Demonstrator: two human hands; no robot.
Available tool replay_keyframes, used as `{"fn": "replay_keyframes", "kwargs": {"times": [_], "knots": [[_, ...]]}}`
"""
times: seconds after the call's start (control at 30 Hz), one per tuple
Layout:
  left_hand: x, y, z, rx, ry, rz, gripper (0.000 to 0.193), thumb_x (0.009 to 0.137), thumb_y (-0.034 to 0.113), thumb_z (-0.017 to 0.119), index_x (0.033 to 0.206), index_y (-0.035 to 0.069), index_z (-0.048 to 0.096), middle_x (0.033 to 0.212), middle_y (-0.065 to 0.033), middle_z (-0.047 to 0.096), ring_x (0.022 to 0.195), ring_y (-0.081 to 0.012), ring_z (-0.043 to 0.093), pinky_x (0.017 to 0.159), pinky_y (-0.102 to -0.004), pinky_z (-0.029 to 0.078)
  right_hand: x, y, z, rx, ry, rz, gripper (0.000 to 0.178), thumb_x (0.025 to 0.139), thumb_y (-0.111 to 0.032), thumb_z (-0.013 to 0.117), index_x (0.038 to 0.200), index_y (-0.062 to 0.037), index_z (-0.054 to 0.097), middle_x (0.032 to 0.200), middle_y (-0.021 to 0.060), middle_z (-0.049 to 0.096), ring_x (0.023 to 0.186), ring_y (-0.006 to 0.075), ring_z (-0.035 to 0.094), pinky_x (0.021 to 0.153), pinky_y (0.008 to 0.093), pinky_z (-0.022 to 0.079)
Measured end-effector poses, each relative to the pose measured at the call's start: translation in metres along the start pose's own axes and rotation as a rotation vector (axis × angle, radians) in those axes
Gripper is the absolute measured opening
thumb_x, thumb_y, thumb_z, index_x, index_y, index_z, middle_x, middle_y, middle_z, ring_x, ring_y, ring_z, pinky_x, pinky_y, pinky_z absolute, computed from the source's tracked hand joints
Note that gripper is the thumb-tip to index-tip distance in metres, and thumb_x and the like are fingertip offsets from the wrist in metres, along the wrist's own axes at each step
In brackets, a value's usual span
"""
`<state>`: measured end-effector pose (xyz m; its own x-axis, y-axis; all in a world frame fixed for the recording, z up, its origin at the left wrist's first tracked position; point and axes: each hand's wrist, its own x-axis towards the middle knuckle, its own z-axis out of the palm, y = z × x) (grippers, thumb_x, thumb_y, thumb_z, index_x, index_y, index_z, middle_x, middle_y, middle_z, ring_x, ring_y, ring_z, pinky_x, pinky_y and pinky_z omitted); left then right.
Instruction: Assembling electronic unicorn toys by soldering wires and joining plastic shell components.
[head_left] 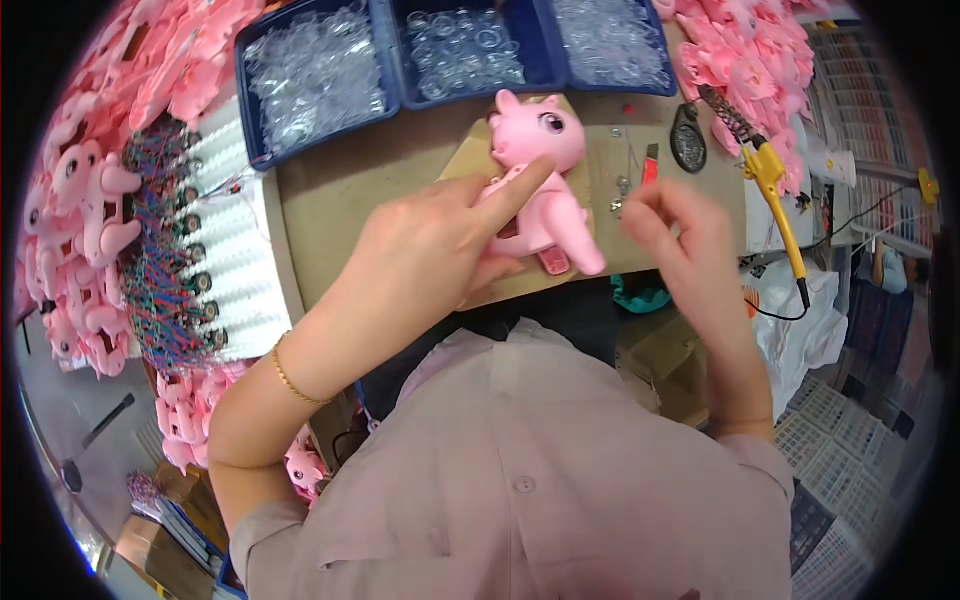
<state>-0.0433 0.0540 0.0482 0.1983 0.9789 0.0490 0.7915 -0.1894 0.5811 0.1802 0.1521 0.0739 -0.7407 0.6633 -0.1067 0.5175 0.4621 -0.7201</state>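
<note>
A pink toy animal (pixel 537 137) with a large dark eye lies on a tan board (pixel 465 165) in front of me. My left hand (pixel 425 235) is wrapped round its body, with the index finger stretched along it toward the head. To the toy's right, my right hand (pixel 685 240) is closed, fingertips curled together low over the worktop. Whatever is between those fingertips is too small to make out. Beside them lie several small metal pieces (pixel 618 190) and a red-handled cutter (pixel 651 165).
Blue bins (pixel 392 95) of clear plastic pieces line the back. On the left are white foam (pixel 235 270), wired parts (pixel 165 260) and pink toys (pixel 95 205). Pink parts (pixel 745 50) are heaped back right, near a black oval object (pixel 688 138) and a yellow-handled soldering iron (pixel 785 215).
</note>
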Motion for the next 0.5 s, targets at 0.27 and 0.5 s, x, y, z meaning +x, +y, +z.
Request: {"fn": "replay_keyframes", "kwargs": {"times": [0.27,0.5], "knots": [[0.014,0.013,-0.004,0.267,-0.101,0.028,0.069,0.067,0.025,0.076,0.132,0.017,0.053,0.106,-0.0084,0.065,0.076,-0.0246,0.064,0.066,-0.0338,0.052,-0.028,-0.007,0.049,0.891,-0.14,0.571,0.026,0.096,-0.026,0.055,0.09,-0.0013,0.061,0.066,0.0023,0.061,0.053,0.0052,0.052,0.049,0.0189,0.04],[0.021,0.013,-0.006,0.333,-0.105,0.069,0.068,0.064,0.023,0.076,0.128,0.013,0.056,0.104,-0.0085,0.066,0.077,-0.0227,0.064,0.066,-0.0325,0.052,-0.027,0.005,0.021,0.658,-0.196,0.532,0.021,0.092,-0.017,0.057,0.098,0.0016,0.065,0.075,0.0057,0.064,0.063,0.011,0.059,0.058,0.0236,0.046]]}}
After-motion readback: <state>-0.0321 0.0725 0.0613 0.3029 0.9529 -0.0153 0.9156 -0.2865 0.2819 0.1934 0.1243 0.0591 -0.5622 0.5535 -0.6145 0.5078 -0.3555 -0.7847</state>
